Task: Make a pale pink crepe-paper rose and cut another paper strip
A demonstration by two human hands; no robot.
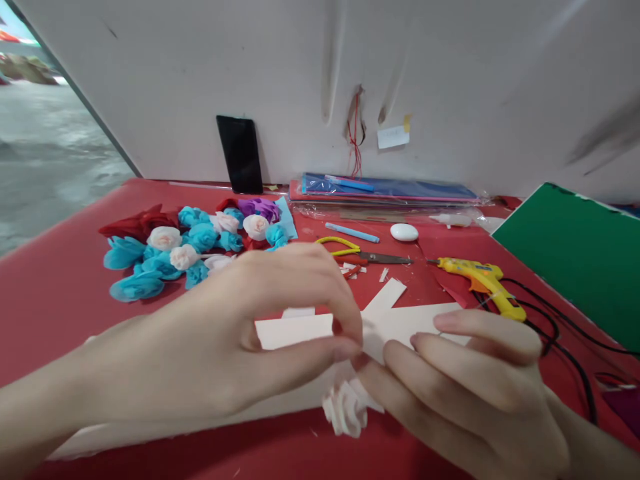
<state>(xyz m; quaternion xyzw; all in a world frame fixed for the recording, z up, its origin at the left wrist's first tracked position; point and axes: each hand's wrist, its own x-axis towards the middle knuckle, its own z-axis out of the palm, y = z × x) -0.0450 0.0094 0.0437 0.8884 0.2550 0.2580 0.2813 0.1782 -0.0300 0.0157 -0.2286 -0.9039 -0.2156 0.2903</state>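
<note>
Two hands meet left of the yellow glue gun (483, 280) and nearer to us, both closed on a white paper rose (345, 408). Our left hand (235, 340) has thumb and forefinger pinched tight on the paper just above the rolled part, the other fingers curled loosely behind. Our right hand (475, 400) comes in from below the glue gun; its lower fingers are bent in and touch the same bit of paper where the left pinches, while its forefinger lies stretched out above them. The rose hangs beneath the fingertips, just over the red table (60, 280), with its rolled layers facing us.

Under our hands, between us and the glue gun, lies a white sheet (295, 330) with cut strips. Just left of the glue gun's nozzle lie scissors (370, 255) with yellow handles. Beyond the scissors are a blue pen (353, 233) and a white oval thing (404, 232). Far left of the glue gun sits a heap of paper flowers (195, 247), blue, white, red and purple. Behind the glue gun, at the wall, a stack of coloured sheets (385, 188) lies in clear wrap, and left of it a dark phone (240, 155) leans upright. Right of the glue gun lies a green sheet (575, 247), and black cords loop from the gun's handle toward us.
</note>
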